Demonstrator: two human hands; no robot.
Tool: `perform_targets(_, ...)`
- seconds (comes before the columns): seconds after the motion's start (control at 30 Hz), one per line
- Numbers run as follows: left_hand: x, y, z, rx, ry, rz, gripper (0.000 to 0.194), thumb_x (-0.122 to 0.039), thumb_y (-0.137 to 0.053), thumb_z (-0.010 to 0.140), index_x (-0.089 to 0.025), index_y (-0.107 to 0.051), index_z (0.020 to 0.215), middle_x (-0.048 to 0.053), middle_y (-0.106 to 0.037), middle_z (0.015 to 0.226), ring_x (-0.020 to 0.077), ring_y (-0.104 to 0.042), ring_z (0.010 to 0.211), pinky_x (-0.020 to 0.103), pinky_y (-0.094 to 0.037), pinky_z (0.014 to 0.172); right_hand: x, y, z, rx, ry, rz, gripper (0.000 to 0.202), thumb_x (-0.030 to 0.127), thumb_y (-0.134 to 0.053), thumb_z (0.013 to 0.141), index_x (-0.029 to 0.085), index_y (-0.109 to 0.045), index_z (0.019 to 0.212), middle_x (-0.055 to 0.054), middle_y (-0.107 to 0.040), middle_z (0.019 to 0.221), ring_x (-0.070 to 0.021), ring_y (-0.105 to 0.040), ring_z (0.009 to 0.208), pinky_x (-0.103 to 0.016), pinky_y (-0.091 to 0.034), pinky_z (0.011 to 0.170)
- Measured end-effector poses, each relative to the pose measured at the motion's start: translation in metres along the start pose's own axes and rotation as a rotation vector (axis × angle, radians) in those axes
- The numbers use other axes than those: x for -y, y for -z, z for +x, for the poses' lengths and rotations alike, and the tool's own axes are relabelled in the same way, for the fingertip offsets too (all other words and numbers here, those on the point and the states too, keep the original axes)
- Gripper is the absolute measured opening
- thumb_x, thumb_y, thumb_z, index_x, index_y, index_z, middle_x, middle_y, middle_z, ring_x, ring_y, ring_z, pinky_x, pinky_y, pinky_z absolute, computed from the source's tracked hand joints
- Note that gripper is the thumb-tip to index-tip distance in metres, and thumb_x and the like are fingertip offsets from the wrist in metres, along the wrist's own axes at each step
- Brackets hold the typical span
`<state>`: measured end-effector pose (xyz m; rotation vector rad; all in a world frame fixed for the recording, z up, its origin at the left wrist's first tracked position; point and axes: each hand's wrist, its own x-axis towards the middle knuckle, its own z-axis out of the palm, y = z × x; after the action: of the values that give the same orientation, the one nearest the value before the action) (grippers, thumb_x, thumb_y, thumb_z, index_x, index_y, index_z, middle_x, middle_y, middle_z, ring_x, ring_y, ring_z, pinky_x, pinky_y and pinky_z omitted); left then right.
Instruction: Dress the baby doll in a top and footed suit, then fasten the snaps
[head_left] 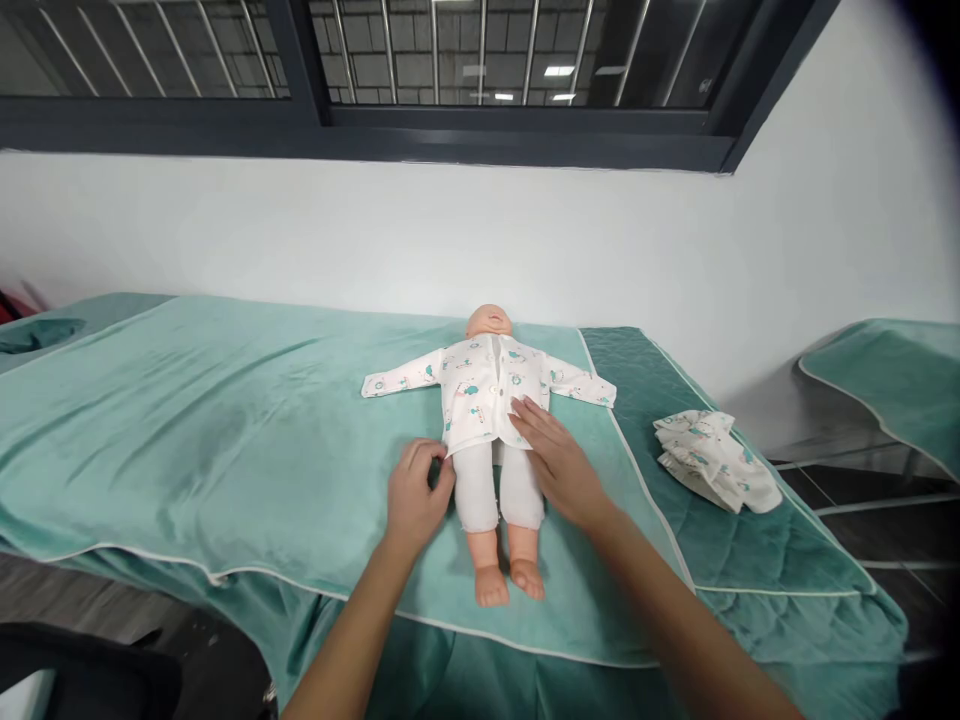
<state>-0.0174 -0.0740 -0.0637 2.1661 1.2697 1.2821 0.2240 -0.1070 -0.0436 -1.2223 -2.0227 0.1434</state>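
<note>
A baby doll point(489, 322) lies on its back, arms spread to both sides. It wears a white printed baby shirt point(469, 385) and white pants point(475, 488), with bare feet toward me. My left hand point(417, 492) is closed at the shirt's lower left corner, thumb and forefinger pinching the hem beside the doll's hip. Flat across the lower right front of the shirt rests my right hand point(559, 462), fingers stretched out and holding nothing.
A green blanket point(247, 430) with white piping covers the bed under the doll. Folded printed cloth point(716, 460) lies on the quilted green cover point(757, 550) at right. Behind are a white wall point(300, 230) and a dark-framed window point(517, 135). A dark chair point(90, 665) stands at lower left.
</note>
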Motion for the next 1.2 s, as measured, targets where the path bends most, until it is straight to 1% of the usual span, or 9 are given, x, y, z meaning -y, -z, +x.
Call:
perform_targets(0.17,0.0,0.002,0.0,0.046,0.038,-0.088,0.016,-0.027,-0.046,0.094,-0.021,-0.057,0.084,0.004,-0.063,0.089,0.0189,-0.058,0.087,0.031,-0.044,0.078,0.007,0.015,0.005,-0.025,-0.043,0.063,0.039,0.03,-0.047,0.098,0.033,-0.055,0.137,0.0,-0.046,0.152,-0.0235,-0.035,0.145,-0.053,-0.022,0.121)
perform_targets(0.37,0.001,0.003,0.0,0.005,0.235,-0.184,0.028,-0.04,-0.045,0.096,-0.021,-0.058,0.081,0.001,-0.06,0.076,0.0166,-0.054,0.073,0.029,-0.042,0.07,-0.01,0.018,0.081,-0.162,-0.343,0.203,0.049,0.048,-0.047,0.096,0.026,-0.053,0.139,-0.006,-0.05,0.149,-0.0258,-0.042,0.139,-0.048,-0.031,0.117)
perform_targets(0.5,0.015,0.004,0.025,-0.07,0.464,-0.455,0.031,-0.047,-0.055,0.089,-0.02,-0.061,0.102,0.005,-0.066,0.096,0.0191,-0.061,0.088,0.03,-0.05,0.074,-0.03,0.001,0.134,-0.058,-0.348,0.1,0.049,0.049,-0.037,0.098,0.018,-0.056,0.131,-0.013,-0.057,0.138,-0.0289,-0.049,0.131,-0.05,-0.035,0.111)
perform_targets(0.63,0.03,0.003,0.065,-0.03,0.627,-0.704,0.039,-0.046,-0.068,0.081,-0.018,-0.061,0.107,0.009,-0.065,0.114,0.0217,-0.062,0.105,0.035,-0.053,0.088,-0.034,-0.009,0.157,0.043,-0.281,0.066,0.046,0.048,-0.032,0.099,0.021,-0.063,0.119,-0.011,-0.061,0.133,-0.0278,-0.05,0.13,-0.048,-0.035,0.111)
perform_targets(0.8,0.026,-0.002,0.093,0.089,0.686,-0.896,0.037,-0.044,-0.069,0.082,-0.017,-0.065,0.107,0.01,-0.069,0.115,0.0217,-0.064,0.105,0.036,-0.05,0.095,-0.029,0.001,0.139,0.032,-0.255,0.142,0.051,0.052,-0.046,0.095,0.024,-0.054,0.137,-0.008,-0.047,0.151,-0.0278,-0.034,0.145,-0.048,-0.023,0.12)
perform_targets(0.9,0.023,-0.007,0.1,0.175,0.697,-0.941,0.039,-0.045,-0.071,0.081,-0.018,-0.067,0.108,0.009,-0.071,0.111,0.0214,-0.066,0.098,0.035,-0.051,0.089,-0.036,0.013,0.105,-0.277,-0.415,0.212,0.048,0.052,-0.048,0.094,0.026,-0.057,0.132,-0.008,-0.055,0.142,-0.0268,-0.047,0.135,-0.048,-0.037,0.113)
perform_targets(1.0,0.027,-0.014,0.105,0.232,0.724,-1.027,0.04,-0.045,-0.073,0.079,-0.016,-0.068,0.106,0.011,-0.072,0.11,0.0221,-0.067,0.095,0.035,-0.052,0.087,-0.055,0.018,0.066,-0.556,-0.752,0.229,0.037,0.051,-0.055,0.089,0.021,-0.066,0.107,-0.012,-0.07,0.114,-0.0293,-0.064,0.108,-0.051,-0.049,0.098)
perform_targets(1.1,0.032,-0.019,0.11,0.263,0.755,-1.091,0.04,-0.045,-0.075,0.078,-0.015,-0.07,0.103,0.013,-0.072,0.112,0.024,-0.067,0.097,0.036,-0.053,0.088,-0.072,0.015,0.042,-0.475,-1.042,0.498,0.028,0.048,-0.064,0.082,0.02,-0.065,0.08,-0.013,-0.073,0.09,-0.0278,-0.071,0.081,-0.048,-0.058,0.081)
perform_targets(1.2,0.031,-0.023,0.115,0.283,0.78,-1.125,0.039,-0.043,-0.077,0.076,-0.015,-0.071,0.102,0.013,-0.072,0.114,0.0254,-0.068,0.099,0.037,-0.054,0.089,-0.076,0.008,0.041,-0.345,-1.081,0.754,0.029,0.049,-0.069,0.079,0.02,-0.066,0.078,-0.012,-0.075,0.085,-0.0267,-0.072,0.076,-0.042,-0.061,0.071)
